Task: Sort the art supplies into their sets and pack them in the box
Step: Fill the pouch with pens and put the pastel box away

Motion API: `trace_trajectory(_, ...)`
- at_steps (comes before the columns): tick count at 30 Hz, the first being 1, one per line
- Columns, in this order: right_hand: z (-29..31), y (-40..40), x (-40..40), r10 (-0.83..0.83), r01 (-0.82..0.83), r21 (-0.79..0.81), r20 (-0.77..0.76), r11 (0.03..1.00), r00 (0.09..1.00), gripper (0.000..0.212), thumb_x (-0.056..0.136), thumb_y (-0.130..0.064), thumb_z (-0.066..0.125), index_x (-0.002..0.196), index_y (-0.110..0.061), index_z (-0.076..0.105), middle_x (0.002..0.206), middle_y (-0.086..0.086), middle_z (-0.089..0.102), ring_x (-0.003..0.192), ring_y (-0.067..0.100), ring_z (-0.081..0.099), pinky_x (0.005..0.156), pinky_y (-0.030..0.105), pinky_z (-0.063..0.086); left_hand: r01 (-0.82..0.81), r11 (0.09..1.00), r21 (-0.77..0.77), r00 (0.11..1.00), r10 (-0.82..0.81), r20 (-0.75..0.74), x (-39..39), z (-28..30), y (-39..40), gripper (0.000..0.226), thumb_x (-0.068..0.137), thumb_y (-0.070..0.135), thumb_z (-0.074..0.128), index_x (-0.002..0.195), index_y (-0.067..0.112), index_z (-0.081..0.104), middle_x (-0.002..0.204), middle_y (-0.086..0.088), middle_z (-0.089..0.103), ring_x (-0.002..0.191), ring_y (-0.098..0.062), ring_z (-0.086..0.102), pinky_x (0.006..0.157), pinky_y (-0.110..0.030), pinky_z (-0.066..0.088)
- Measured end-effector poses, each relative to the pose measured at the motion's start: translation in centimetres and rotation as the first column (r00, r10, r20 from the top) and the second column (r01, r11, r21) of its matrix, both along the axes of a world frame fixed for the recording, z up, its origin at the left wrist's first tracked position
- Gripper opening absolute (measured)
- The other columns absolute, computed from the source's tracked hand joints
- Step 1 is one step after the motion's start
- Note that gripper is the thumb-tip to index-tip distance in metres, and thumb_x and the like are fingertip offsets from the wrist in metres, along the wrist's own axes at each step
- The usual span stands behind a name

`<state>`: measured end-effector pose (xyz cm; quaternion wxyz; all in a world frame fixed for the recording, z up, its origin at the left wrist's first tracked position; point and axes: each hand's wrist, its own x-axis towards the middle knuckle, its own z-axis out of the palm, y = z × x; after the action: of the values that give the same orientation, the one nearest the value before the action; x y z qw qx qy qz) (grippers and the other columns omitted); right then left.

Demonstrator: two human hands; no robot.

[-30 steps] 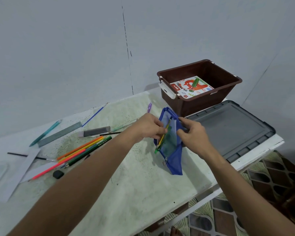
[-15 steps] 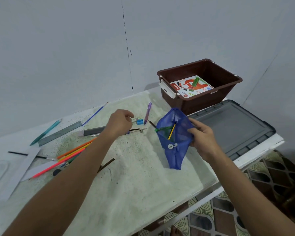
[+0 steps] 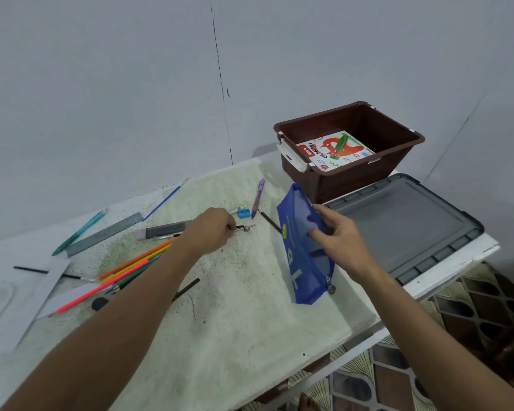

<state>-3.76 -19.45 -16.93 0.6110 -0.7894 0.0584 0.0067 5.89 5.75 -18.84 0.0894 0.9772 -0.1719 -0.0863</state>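
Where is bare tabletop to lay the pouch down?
The near stretch of the table is bare, between the coloured pencils and the blue pouch. The grey lid is bare too. Around the left hand it is crowded.

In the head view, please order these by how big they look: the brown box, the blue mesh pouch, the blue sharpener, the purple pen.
1. brown box
2. blue mesh pouch, nearer the camera, which may enlarge it
3. purple pen
4. blue sharpener

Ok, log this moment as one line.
left hand: grips compass | right hand: holds blue pouch | box: pastels inside
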Motion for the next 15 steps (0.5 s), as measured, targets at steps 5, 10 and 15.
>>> trace_trajectory(5, 0.3, 0.7, 0.2, 0.016, -0.014, -0.069, 0.020, 0.998, 1.000, 0.047, 0.091, -0.005, 0.056, 0.132, -0.026, 0.052, 0.104, -0.028, 0.059, 0.102, 0.015, 0.064, 0.081, 0.043, 0.059, -0.070, 0.992, -0.103, 0.991, 0.081, 0.106, 0.8, 0.1, 0.1, 0.018, 0.098, 0.015, 0.045, 0.103, 0.011, 0.062, 0.096, -0.007, 0.061, 0.081, -0.021, 0.055, 0.071, -0.034, 0.046)
trace_trajectory(10, 0.1, 1.1, 0.7, -0.023, 0.029, -0.111, 0.056, 0.993, 0.998, 0.050, 0.089, -0.003, 0.056, 0.136, -0.021, 0.052, 0.115, -0.015, 0.060, 0.104, 0.011, 0.062, 0.082, 0.033, 0.058, -0.170, 0.984, -0.052, 0.975, 0.175, 0.134, 2.6, 0.3, 0.8, 0.019, 0.095, 0.012, 0.046, 0.097, 0.008, 0.065, 0.090, -0.007, 0.060, 0.078, -0.022, 0.056, 0.066, -0.033, 0.047)
trace_trajectory(15, 0.2, 2.1, 1.0, -0.057, 0.070, -0.107, 0.116, 0.992, 0.992, 0.046, 0.090, 0.000, 0.053, 0.132, -0.019, 0.055, 0.105, -0.022, 0.056, 0.075, -0.022, 0.058, 0.057, 0.003, 0.047, -0.177, 0.984, -0.030, 0.980, 0.178, 0.083, 2.7, -0.3, 0.8, 0.022, 0.094, 0.013, 0.045, 0.097, 0.010, 0.066, 0.084, -0.006, 0.060, 0.073, -0.021, 0.057, 0.060, -0.030, 0.044)
